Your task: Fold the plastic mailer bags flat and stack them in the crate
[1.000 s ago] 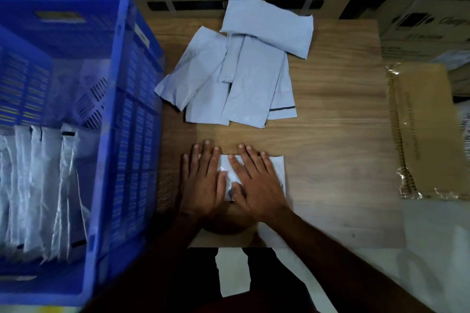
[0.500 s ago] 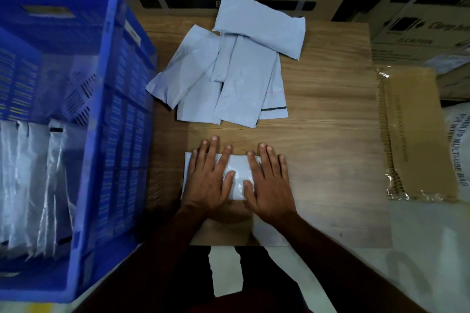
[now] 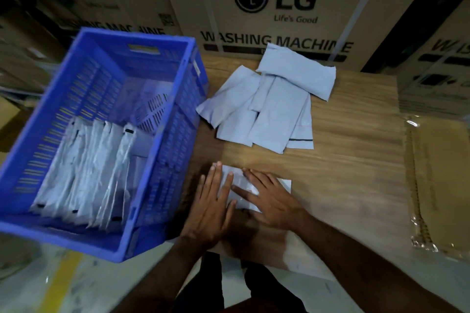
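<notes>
Glossy plastic mailer bags (image 3: 264,107), perforated blue plastic crate (image 3: 162,160), matt wood-grain table (image 3: 343,160), cardboard boxes (image 3: 279,7)

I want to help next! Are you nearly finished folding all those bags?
Not yet. Done: a row of folded bags stands in the blue crate. In hand: the left hand and right hand press one folded mailer flat on the table. Left: a pile of unfolded mailers waits behind it.

Washing-machine cartons (image 3: 277,15) behind table (image 3: 356,160); wrapped cardboard (image 3: 440,183) right.
</notes>
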Motion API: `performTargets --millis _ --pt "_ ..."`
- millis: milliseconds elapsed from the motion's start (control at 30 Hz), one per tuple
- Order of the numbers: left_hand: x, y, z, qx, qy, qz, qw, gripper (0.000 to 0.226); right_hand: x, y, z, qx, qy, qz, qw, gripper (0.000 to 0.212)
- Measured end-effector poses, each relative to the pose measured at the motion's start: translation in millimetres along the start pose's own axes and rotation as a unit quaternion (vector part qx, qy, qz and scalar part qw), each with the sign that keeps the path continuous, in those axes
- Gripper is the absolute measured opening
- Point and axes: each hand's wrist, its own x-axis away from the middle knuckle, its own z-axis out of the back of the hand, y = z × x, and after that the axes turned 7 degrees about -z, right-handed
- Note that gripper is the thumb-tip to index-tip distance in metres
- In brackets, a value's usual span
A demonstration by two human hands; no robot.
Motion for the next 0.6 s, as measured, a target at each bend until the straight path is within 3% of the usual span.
performTargets --millis 267,400,600 --pt "-22.1 13.0 50.5 -0.033 0.037 -0.046 0.998 0.064 7.6 -17.8 26.9 -0.048 0.055 -0.101 0.992 0.074" --pt "-33.8 14.6 85.1 -0.044 0.078 -0.056 0.994 0.065 10.2 -20.3 69.8 -0.081 0.129 -0.164 0.975 0.06" --pt "-37.6 2.1 135.8 -0.04 0.12 -0.049 0.991 0.061 -4.3 -13.5 106.5 -0.088 0.187 -0.187 0.96 0.071"
